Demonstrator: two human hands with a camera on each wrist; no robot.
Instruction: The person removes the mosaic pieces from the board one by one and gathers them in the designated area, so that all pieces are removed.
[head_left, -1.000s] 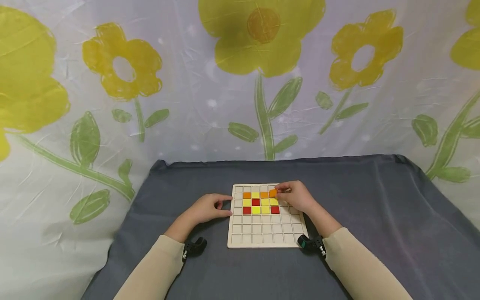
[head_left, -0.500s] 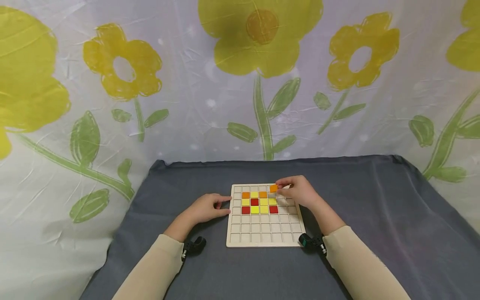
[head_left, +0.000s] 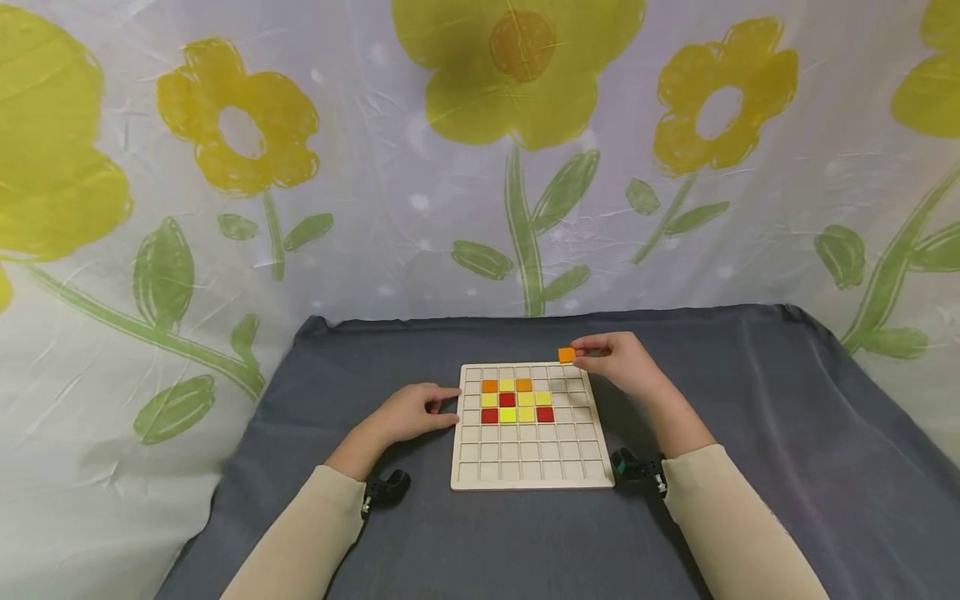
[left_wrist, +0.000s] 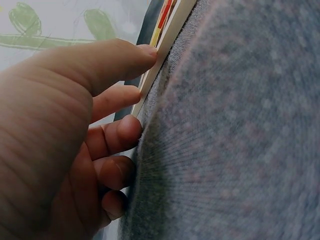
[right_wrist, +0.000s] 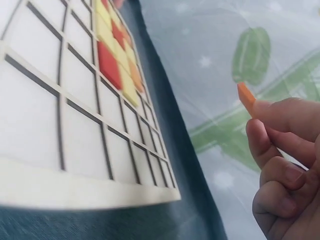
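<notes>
A square wooden grid board [head_left: 498, 475] lies on the cloth, with orange, yellow and red square tiles set in its upper middle cells. Between thumb and forefinger, my right hand [head_left: 624, 362] pinches one orange tile [head_left: 567, 356] near the board's far right corner. That tile [right_wrist: 245, 97] appears tilted and off the board in the right wrist view. My left hand [head_left: 410, 412] touches the board's left edge with thumb and forefinger. In the left wrist view, its other fingers [left_wrist: 117, 172] bend loosely beside the edge, holding nothing.
Dark grey cloth [head_left: 480, 542] covers the table. A pale curtain [head_left: 360, 208] with printed yellow flowers hangs behind its far edge. Black wrist cameras sit on both wrists, the right one [head_left: 636, 465] close to the board's right edge.
My right hand has lifted the orange tile from the right end of the top tile row and carried it up and right. A bare cell shows there. My left hand stays at the board's edge.
</notes>
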